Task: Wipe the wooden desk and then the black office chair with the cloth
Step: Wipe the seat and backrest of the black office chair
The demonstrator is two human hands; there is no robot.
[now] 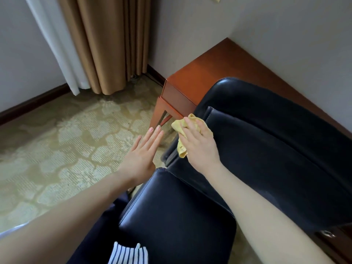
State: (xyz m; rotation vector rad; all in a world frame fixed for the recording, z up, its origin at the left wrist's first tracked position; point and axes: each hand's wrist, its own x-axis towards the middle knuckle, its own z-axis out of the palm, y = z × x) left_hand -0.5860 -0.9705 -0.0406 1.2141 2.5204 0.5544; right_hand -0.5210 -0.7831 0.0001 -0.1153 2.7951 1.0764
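The black office chair (266,149) fills the right and lower middle of the view, pushed up against the wooden desk (213,73) that runs along the wall. My right hand (200,143) presses a crumpled yellow cloth (181,147) against the chair's left edge, fingers curled over the cloth. Left of the chair, my left hand (142,153) hovers flat with straight fingers above the carpet and holds nothing. It touches neither the chair nor the cloth.
Patterned beige carpet (66,145) covers the floor on the left. Brown curtains (106,44) and a white sheer hang in the far corner. The desk leg (158,115) stands just beyond my left fingertips. A striped garment edge (129,254) shows at the bottom.
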